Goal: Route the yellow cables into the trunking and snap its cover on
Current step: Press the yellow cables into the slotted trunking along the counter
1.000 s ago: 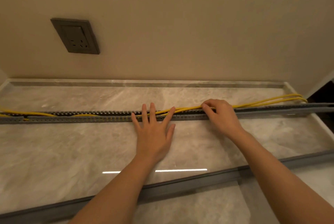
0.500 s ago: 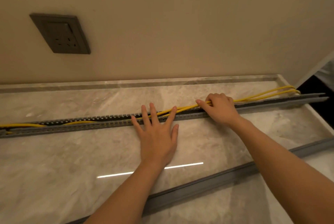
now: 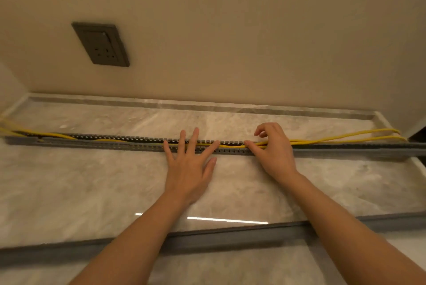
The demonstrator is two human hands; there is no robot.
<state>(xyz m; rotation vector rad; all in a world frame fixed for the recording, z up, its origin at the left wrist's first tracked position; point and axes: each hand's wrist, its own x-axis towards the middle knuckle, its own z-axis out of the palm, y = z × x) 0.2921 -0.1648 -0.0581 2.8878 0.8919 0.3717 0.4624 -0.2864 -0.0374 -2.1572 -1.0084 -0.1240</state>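
Observation:
A long grey slotted trunking (image 3: 92,143) lies across the marble surface, open on top. Yellow cables (image 3: 341,135) run along it: inside the channel at the left and middle, rising out over its far wall at the right. My left hand (image 3: 189,165) lies flat with fingers spread, fingertips resting on the trunking's near wall. My right hand (image 3: 274,151) is just to its right, thumb and fingers pinching the yellow cables at the channel's top. The grey cover (image 3: 230,237) lies loose on the surface near me, partly hidden by both forearms.
A beige wall stands behind with a dark socket plate (image 3: 101,44) at the upper left. The marble surface (image 3: 80,188) has a raised rim along the back and both ends. A dark gap (image 3: 418,132) opens beyond the right end.
My right hand's fingers have lifted slightly and now pinch the cables a little further left. My left hand stays flat on the trunking. The view has swung left.

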